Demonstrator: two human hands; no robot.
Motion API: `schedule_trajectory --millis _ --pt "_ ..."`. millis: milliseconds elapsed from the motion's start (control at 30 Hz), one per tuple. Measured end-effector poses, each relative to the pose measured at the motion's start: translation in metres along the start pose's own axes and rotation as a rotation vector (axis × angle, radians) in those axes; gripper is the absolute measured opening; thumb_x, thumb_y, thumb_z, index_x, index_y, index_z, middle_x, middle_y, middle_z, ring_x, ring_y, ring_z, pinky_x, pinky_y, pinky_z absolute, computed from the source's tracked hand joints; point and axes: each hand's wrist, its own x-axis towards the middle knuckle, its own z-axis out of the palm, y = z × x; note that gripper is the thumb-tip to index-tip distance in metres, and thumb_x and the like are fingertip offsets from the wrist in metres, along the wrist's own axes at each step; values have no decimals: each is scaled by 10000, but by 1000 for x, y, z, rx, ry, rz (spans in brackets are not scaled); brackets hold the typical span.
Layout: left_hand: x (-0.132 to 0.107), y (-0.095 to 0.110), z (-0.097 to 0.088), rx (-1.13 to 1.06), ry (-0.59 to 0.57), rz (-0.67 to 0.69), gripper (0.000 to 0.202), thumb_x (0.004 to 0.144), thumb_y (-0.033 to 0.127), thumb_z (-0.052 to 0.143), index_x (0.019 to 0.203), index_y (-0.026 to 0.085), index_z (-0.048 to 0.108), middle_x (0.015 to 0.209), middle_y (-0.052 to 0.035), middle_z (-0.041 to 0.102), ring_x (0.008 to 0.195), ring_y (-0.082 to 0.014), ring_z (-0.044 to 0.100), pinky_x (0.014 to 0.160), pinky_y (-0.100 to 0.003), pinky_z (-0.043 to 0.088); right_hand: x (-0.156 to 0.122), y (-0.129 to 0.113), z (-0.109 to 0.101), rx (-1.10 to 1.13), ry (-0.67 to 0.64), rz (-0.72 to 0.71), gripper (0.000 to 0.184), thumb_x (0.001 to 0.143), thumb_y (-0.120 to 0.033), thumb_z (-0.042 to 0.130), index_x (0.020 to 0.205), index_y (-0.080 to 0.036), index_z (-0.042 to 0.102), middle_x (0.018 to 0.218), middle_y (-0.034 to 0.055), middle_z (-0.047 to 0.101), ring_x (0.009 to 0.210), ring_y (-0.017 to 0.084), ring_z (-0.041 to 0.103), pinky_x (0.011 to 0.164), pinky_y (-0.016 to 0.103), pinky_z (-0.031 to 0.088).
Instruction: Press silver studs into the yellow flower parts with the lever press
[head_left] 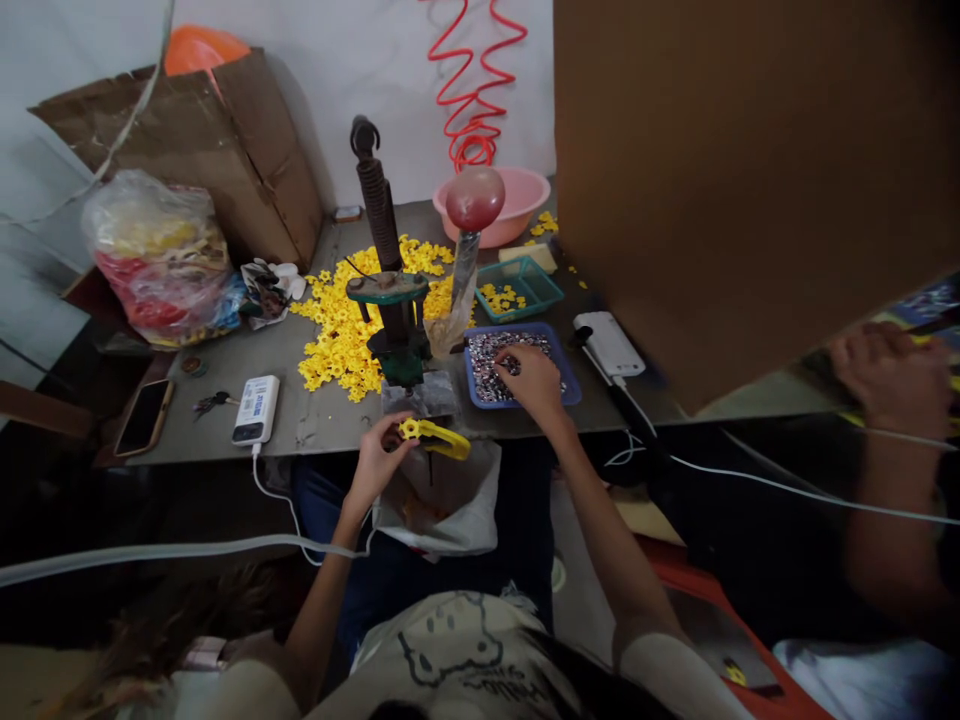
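My left hand [379,455] is closed on a yellow plastic loop-shaped part [448,443], which has a small star-like piece at the end near my fingers. It is held over the table's front edge, just in front of the hand press [401,350]. My right hand [532,378] is over the blue tray [573,388] of small shiny metal pieces [484,362], thumb and fingers pinched together. What is between those fingertips is too small to make out. The press has a lever with a red ball knob [475,198]. Behind it lies a pile of small yellow plastic pieces [337,335].
A green divided basket [551,293] and a pink basin [529,190] stand behind the tray. A white power bank [255,410] and a phone [146,418] lie left. Cardboard [712,200] blocks the right, beside another person's hand [892,375]. An open white bag [480,515] hangs below.
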Motion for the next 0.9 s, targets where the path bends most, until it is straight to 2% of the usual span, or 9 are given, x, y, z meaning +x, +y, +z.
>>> schedule_trajectory --millis 100,167,233,433,533,633,800,900 --pt "3 3 6 7 -19 31 364 784 278 729 1127 170 671 1055 -87 699 844 -168 655 744 -271 557 -2 -7 -1 163 97 43 68 797 -225 604 814 -193 662 860 54 711 792 202 636 741 309 456" --pt "5 4 11 24 -3 63 342 804 263 702 1133 175 668 1104 -94 686 908 -182 658 773 -282 564 -5 -14 0 307 115 41 139 795 -278 604 863 -180 674 811 47 705 687 174 605 651 285 437" --pt "8 2 16 32 17 81 330 816 259 686 1135 179 667 1125 -97 678 949 -191 659 793 -293 571 -11 -25 2 458 69 15 201 796 -324 599 890 -170 688 819 50 708 671 160 588 612 268 424" --pt "15 -4 26 -76 30 -2 473 770 329 755 1202 176 640 1114 -106 689 934 -193 674 797 -306 597 -42 -69 26 726 -156 45 232 810 -379 590 823 -185 717 861 55 725 796 182 643 673 272 467" --pt "16 -6 28 -108 31 -15 457 771 390 748 1156 161 656 1120 -114 690 945 -197 674 801 -310 598 -53 -83 42 712 -200 56 200 809 -346 594 800 -186 714 844 58 715 800 189 641 669 273 459" --pt "16 -6 29 -125 52 -23 461 758 417 751 1125 152 662 1087 -110 699 929 -193 676 796 -307 595 -57 -87 53 642 -183 17 157 792 -310 612 761 -189 707 852 56 693 817 187 623 705 278 454" --pt "16 -6 30 -146 80 -30 451 730 430 769 1072 151 679 1013 -96 713 888 -191 679 780 -307 589 -56 -87 57 590 -215 -23 106 793 -251 607 796 -187 692 845 38 672 763 162 605 665 256 441" --pt "16 -8 29 -155 84 -28 444 727 418 777 1073 155 683 1019 -93 712 891 -190 673 791 -312 581 -57 -91 56 516 -217 -61 111 805 -231 605 765 -188 699 834 39 670 779 164 612 703 266 449"
